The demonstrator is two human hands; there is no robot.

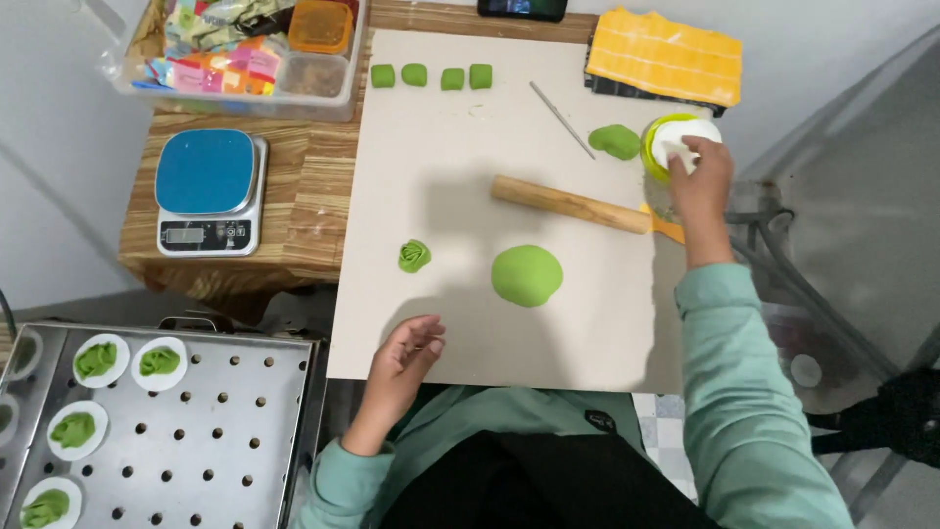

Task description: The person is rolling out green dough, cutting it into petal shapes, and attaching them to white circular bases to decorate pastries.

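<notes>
Head view: right hand fingers pinch white paper; left hand loosely curled.

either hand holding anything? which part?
Right hand pinches a white paper round at its near edge, over the green-rimmed tub. Left hand holds nothing; it rests on the mat edge.

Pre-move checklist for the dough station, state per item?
1. Right hand on the white paper in the yellow-green cup: ok.
2. Left hand empty, at the board edge: ok.
3. Flat dough disc clear of the rolling pin: ok.
4. Shaped dough flower apart from the disc: ok.
5. Free space on the perforated tray: ok.
6. Only one paper gripped: cannot tell.
</notes>
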